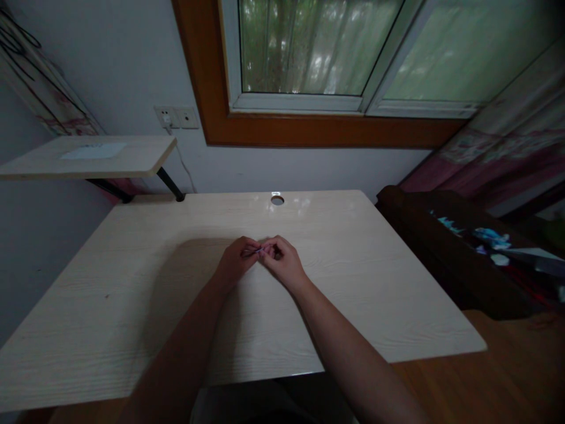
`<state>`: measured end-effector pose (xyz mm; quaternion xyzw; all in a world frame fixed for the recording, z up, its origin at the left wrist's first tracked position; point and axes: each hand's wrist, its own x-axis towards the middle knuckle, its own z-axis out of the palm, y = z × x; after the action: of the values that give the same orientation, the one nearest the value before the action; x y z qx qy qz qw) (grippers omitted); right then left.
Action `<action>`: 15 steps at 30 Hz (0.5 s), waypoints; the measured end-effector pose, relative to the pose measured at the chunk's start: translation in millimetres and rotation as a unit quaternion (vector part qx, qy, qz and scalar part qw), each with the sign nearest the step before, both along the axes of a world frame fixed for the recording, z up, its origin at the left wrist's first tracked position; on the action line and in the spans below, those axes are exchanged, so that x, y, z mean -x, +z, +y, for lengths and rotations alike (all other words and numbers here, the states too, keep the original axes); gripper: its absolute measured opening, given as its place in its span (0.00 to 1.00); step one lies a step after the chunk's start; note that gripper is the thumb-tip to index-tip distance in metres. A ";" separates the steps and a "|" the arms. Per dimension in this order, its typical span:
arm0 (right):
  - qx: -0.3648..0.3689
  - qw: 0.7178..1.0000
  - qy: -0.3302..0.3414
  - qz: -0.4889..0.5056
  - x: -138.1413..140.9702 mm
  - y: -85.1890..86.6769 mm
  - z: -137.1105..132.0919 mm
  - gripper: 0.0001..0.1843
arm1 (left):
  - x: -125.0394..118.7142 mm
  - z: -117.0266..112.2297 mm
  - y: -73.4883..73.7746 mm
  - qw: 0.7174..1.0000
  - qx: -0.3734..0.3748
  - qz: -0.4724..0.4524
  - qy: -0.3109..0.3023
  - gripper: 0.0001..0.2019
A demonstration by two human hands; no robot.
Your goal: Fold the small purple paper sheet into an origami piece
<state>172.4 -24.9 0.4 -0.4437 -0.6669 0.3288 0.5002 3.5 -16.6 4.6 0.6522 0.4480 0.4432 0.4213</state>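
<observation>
Both my hands meet over the middle of a pale wooden desk. My left hand and my right hand are closed in a pinch, fingertips touching each other. Between them they hold a small thin object, too small and dim to name. Both forearms reach in from the bottom edge.
A round cable hole sits near the desk's far edge. A raised side shelf stands at the back left, below a wall socket. A dark wooden piece of furniture with clutter stands on the right. A window is behind.
</observation>
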 end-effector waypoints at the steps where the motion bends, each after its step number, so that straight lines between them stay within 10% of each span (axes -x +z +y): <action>1: 0.001 1.000 -0.002 0.001 0.0 0.1 -0.1 0.06 | -0.1 -0.2 0.0 1.000 0.004 -0.003 0.000 0.10; 15: -0.012 1.000 0.009 -0.012 -0.6 4.2 -0.6 0.07 | 0.1 0.4 0.3 0.999 -0.026 -0.021 -0.001 0.09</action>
<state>173.0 -25.5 4.6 -0.4353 -0.6807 0.3205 0.4944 3.5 -16.2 4.8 0.6542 0.4265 0.4678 0.4137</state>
